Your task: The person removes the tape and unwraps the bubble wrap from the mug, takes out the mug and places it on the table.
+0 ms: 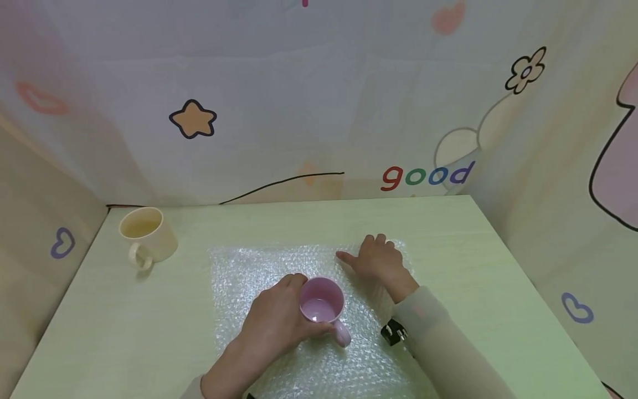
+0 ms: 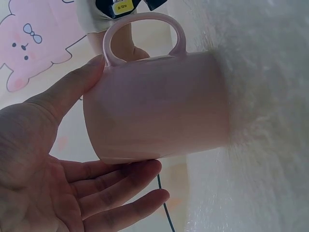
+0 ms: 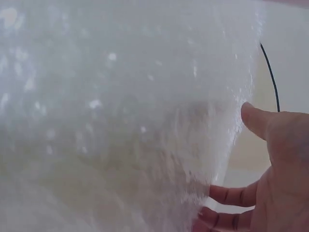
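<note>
A pink mug point(image 1: 322, 300) stands upright on a sheet of bubble wrap point(image 1: 259, 266). My left hand point(image 1: 279, 313) grips it by the side, the thumb near the handle and the fingers across from it, as the left wrist view shows with the mug point(image 2: 159, 106). Over the far right part of the sheet lies my right hand point(image 1: 380, 260), thumb spread wide from the fingers. Seen from the right wrist, its fingertips touch the edge of the bubble wrap point(image 3: 120, 145), and nothing is pinched between thumb and fingers.
A cream mug point(image 1: 154, 241) stands at the back left of the pale table point(image 1: 478, 266), apart from the sheet. Printed cloth point(image 1: 299, 111) hangs behind the table and along both sides.
</note>
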Demonstrator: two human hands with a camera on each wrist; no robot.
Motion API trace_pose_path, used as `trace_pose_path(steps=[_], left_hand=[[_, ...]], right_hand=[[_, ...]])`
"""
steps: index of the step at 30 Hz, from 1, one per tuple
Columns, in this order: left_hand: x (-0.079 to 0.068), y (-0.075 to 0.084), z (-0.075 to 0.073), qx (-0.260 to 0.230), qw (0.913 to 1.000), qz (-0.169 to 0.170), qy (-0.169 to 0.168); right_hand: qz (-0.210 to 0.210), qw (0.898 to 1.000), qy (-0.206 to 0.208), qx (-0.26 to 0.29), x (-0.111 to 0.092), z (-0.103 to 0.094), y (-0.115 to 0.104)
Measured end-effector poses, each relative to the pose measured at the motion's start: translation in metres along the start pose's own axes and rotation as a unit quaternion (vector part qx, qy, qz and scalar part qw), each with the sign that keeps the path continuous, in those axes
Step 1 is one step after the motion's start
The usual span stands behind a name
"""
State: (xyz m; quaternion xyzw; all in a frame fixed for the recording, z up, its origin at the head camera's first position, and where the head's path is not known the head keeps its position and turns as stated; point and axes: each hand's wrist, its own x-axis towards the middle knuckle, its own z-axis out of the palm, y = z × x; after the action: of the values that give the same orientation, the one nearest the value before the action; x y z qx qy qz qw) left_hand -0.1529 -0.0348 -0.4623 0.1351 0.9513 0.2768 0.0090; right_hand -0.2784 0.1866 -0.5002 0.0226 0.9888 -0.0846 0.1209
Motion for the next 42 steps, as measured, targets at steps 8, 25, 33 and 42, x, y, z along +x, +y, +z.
trace_pose_path(steps=[8,25,33,42], left_hand=[[-0.001,-0.001,0.001,-0.002,1.0000,0.000,0.002],[-0.005,-0.001,-0.002,-0.004,1.0000,-0.006,0.001],[-0.005,-0.003,0.000,-0.002,1.0000,-0.004,0.005],[0.001,-0.003,0.001,0.012,0.9999,0.003,0.004]], right_hand=[[-0.006,1.000,-0.017,0.016,0.004,-0.006,0.014],[0.006,0.997,-0.003,0.072,0.007,0.000,0.018],[-0.003,0.996,0.002,0.092,0.007,0.002,0.021],[-0.049,0.991,-0.023,0.119,-0.001,-0.008,0.033]])
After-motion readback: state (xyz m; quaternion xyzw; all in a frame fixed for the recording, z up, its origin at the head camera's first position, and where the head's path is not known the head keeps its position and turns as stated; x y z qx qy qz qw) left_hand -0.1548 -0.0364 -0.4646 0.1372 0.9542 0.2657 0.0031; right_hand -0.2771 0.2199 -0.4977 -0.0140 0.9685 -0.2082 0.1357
